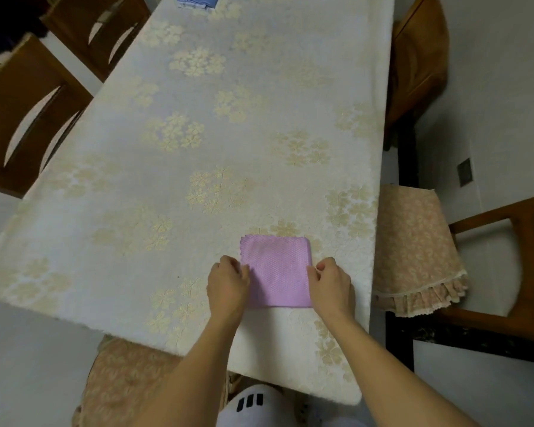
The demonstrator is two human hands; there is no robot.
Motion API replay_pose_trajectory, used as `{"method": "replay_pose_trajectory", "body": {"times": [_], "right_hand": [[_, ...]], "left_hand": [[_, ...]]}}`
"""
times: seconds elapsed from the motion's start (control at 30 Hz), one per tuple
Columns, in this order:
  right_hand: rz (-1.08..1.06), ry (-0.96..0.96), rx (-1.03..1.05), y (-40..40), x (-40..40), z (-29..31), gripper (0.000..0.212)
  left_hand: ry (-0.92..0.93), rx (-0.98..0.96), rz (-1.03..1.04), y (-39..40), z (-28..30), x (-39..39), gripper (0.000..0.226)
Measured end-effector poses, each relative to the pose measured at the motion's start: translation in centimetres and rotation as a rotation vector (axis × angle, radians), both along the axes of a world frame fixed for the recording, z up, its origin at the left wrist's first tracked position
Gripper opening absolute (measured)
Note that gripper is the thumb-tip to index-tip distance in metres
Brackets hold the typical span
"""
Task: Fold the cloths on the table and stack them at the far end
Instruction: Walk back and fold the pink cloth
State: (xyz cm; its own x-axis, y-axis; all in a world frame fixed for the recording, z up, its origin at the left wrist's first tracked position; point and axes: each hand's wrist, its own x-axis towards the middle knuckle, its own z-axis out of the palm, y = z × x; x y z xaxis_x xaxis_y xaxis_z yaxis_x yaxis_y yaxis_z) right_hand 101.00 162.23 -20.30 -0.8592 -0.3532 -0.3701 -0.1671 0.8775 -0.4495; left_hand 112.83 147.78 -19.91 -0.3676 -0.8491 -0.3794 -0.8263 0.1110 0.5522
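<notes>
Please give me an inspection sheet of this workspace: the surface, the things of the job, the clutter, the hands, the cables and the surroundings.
Surface: long table under a pale tablecloth with flower prints.
Job's things: purple cloth, folded into a small square, lies flat near the table's near end; blue cloths lie at the far end, cut by the frame edge.
Clutter: nothing seen.
Hands: left hand pinches the purple cloth's left edge; right hand pinches its right edge.
Cables: nothing seen.
Surroundings: wooden chairs on the left and more on the right; a chair cushion with a frill on the right; a wall socket low on the right wall.
</notes>
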Motion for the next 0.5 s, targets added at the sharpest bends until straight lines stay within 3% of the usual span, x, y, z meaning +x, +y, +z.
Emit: {"method": "replay_pose_trajectory", "body": {"times": [0.37, 0.5], "right_hand": [[-0.163, -0.275, -0.042, -2.2, -1.2, -0.8, 0.040], [-0.151, -0.290, -0.101, -2.2, -1.5, -0.3, 0.031]], "left_hand": [[-0.073, 0.193, 0.046, -0.1, 0.2, -1.8, 0.023], [-0.080, 0.193, 0.015, -0.1, -0.6, -2.0, 0.025]]}}
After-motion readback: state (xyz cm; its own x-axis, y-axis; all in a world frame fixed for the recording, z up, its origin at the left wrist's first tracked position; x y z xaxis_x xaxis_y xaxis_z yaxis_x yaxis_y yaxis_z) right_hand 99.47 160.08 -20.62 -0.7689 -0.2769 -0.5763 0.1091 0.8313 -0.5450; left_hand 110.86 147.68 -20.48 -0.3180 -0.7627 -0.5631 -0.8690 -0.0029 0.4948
